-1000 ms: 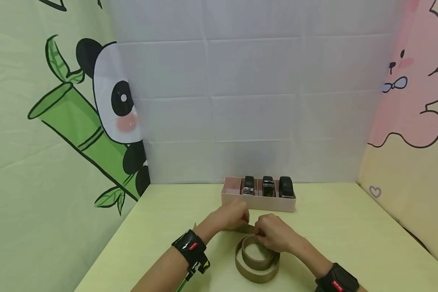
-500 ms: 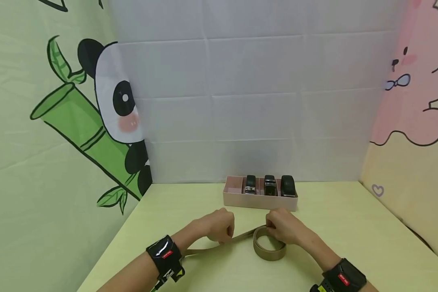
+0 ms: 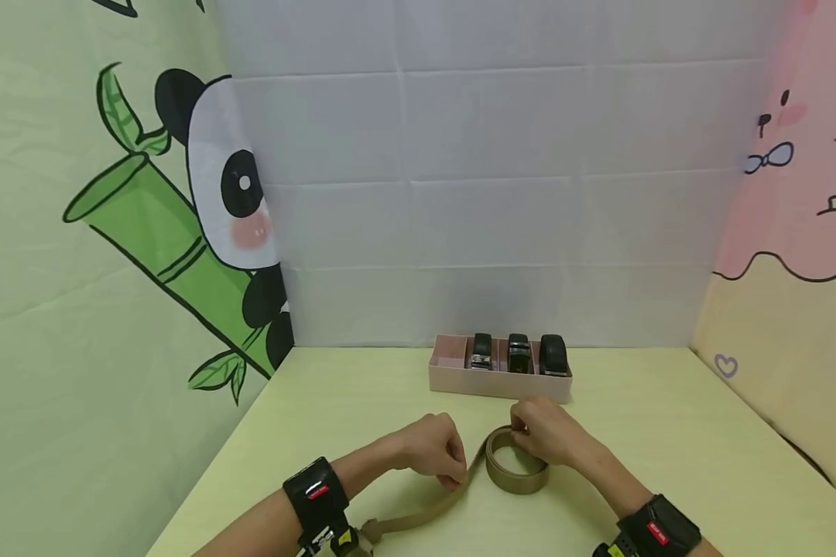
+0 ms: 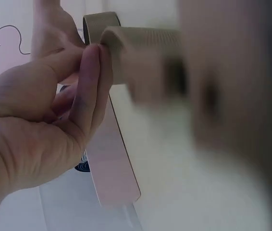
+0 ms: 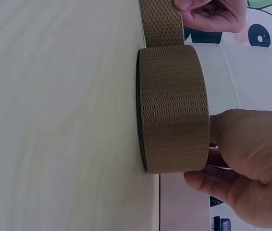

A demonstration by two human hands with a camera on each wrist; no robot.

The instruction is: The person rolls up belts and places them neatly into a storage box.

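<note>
A khaki webbing belt (image 3: 517, 483) stands on its edge on the table, partly wound into a round coil. From the coil, its loose length (image 3: 418, 520) curves toward the front left, with the far end bunched beside the left wrist. My left hand (image 3: 437, 450) pinches the strap a short way from the coil. At the coil's back right, my right hand (image 3: 546, 429) holds the rolled layers between thumb and fingers. The woven face of the coil (image 5: 174, 110) fills the middle of the right wrist view. Blurred strap (image 4: 145, 38) runs past the left fingertips in the left wrist view.
Behind the hands stands a pink divided box (image 3: 498, 383). Three rolled black belts, the left one (image 3: 482, 353), the middle one (image 3: 519, 356) and the right one (image 3: 553, 356), sit upright in its compartments. Printed cloth walls enclose the pale yellow table (image 3: 634, 433).
The wide outer loop around the coil is gone, and the coil is one tighter ring. My left hand first went left along the strap, then back toward the coil. The right hand shifted slightly right.
</note>
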